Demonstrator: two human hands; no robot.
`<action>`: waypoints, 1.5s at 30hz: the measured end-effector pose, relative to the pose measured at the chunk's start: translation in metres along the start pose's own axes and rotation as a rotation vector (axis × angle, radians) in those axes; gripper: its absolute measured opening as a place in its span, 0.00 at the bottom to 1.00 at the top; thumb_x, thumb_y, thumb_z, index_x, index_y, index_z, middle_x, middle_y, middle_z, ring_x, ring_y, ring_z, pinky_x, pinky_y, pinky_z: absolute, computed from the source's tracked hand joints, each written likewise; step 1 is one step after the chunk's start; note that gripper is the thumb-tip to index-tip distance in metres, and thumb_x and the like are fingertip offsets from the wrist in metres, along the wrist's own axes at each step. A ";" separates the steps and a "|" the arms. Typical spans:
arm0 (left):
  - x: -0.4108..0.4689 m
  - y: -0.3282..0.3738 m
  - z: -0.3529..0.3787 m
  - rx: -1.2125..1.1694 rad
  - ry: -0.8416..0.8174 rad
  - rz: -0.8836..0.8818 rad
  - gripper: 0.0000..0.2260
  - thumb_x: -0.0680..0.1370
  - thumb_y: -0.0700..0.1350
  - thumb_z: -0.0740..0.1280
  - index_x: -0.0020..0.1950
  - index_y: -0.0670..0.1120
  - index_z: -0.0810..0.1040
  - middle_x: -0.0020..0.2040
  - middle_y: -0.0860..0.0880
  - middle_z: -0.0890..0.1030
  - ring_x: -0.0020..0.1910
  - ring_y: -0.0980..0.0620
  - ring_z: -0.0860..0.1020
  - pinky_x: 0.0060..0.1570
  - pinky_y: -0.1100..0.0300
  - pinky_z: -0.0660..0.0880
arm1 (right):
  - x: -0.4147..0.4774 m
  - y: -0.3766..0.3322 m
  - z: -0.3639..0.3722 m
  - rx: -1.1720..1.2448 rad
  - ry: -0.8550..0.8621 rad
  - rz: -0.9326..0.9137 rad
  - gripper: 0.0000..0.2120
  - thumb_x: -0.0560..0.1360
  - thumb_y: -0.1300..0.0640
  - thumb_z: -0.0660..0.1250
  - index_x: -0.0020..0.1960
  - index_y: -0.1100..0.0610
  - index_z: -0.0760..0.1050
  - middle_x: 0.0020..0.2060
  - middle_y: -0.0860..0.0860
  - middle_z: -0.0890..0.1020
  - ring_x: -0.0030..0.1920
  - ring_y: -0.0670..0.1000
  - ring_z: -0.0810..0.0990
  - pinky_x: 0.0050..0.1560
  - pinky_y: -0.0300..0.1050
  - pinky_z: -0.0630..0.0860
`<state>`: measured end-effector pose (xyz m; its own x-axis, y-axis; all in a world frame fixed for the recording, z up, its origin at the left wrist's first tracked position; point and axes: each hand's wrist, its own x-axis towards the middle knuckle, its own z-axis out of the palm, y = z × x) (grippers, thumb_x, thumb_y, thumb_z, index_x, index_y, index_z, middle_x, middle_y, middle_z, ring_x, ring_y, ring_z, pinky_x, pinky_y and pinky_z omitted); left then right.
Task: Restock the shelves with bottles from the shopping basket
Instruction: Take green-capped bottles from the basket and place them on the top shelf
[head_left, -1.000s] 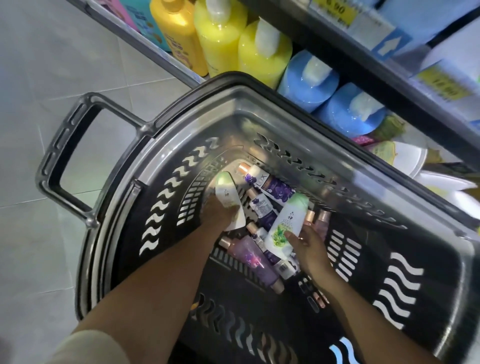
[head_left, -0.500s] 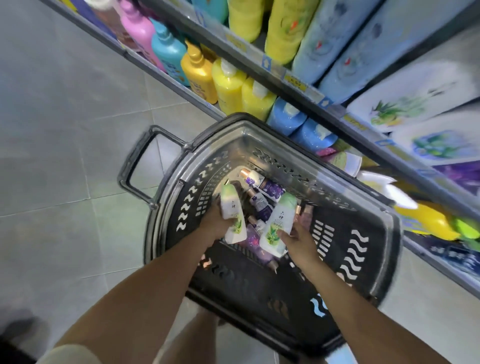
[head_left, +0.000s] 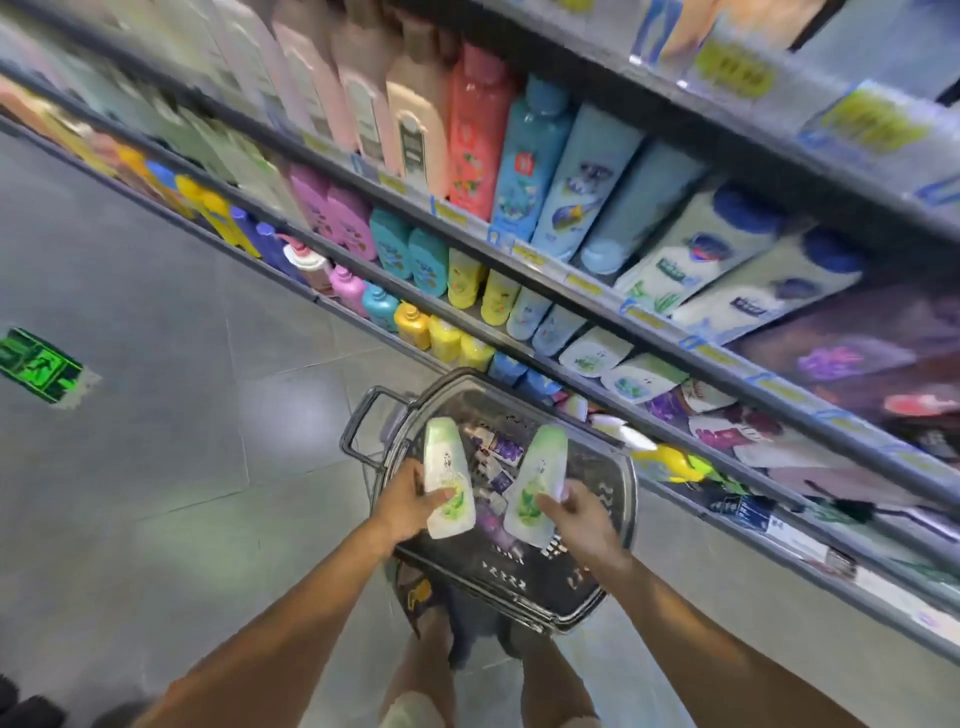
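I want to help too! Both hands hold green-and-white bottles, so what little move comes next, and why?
Probably carry the left bottle and right bottle up to the matching shelf bottles; left hand and right hand hold them above the basket.
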<state>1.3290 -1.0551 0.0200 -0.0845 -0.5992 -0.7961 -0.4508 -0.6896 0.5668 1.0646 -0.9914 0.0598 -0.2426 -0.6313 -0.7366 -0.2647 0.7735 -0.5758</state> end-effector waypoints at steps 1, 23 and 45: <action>-0.012 0.012 -0.010 0.020 0.006 0.040 0.21 0.74 0.49 0.79 0.58 0.45 0.72 0.55 0.45 0.82 0.53 0.45 0.83 0.53 0.40 0.83 | -0.016 -0.014 -0.007 0.008 0.014 -0.028 0.05 0.79 0.55 0.73 0.51 0.54 0.78 0.47 0.50 0.85 0.47 0.52 0.85 0.38 0.30 0.74; -0.273 0.257 -0.070 0.082 -0.142 0.727 0.15 0.76 0.35 0.75 0.58 0.42 0.74 0.55 0.44 0.85 0.50 0.51 0.85 0.48 0.57 0.82 | -0.258 -0.165 -0.161 0.210 0.188 -0.521 0.13 0.78 0.60 0.72 0.62 0.53 0.77 0.54 0.47 0.87 0.55 0.46 0.85 0.52 0.43 0.82; -0.432 0.476 0.055 0.195 -0.201 1.235 0.25 0.68 0.52 0.83 0.57 0.44 0.77 0.54 0.49 0.86 0.55 0.47 0.85 0.58 0.45 0.81 | -0.395 -0.222 -0.393 0.271 0.432 -0.915 0.17 0.71 0.54 0.73 0.59 0.53 0.79 0.53 0.43 0.87 0.55 0.45 0.85 0.52 0.37 0.80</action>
<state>1.1018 -1.1023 0.6217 -0.6669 -0.7146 0.2111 -0.0973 0.3644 0.9261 0.8529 -0.9358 0.6181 -0.3817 -0.9068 0.1787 -0.3105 -0.0563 -0.9489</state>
